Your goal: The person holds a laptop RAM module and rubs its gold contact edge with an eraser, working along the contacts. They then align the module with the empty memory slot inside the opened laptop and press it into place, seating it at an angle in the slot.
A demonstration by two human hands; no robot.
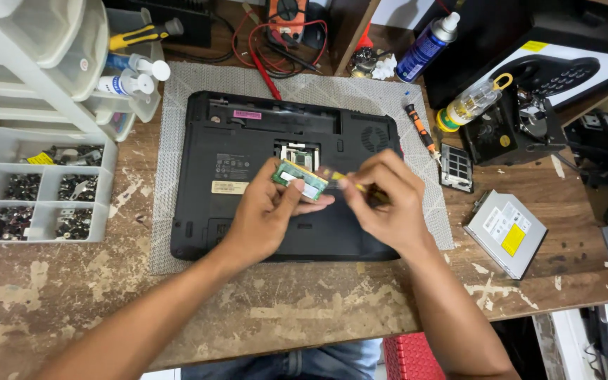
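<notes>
Nearby, optical drive (505,233) beside upturned laptop (248,183).

Even, bright overhead light, soft shadows; hands slightly motion-blurred, edges mildly wide-angle distorted.

one head view, steeply down, close over the wooden workbench (304,309)

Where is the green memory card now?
The memory card is at frame centre, held in the left hand above the black laptop.
</notes>
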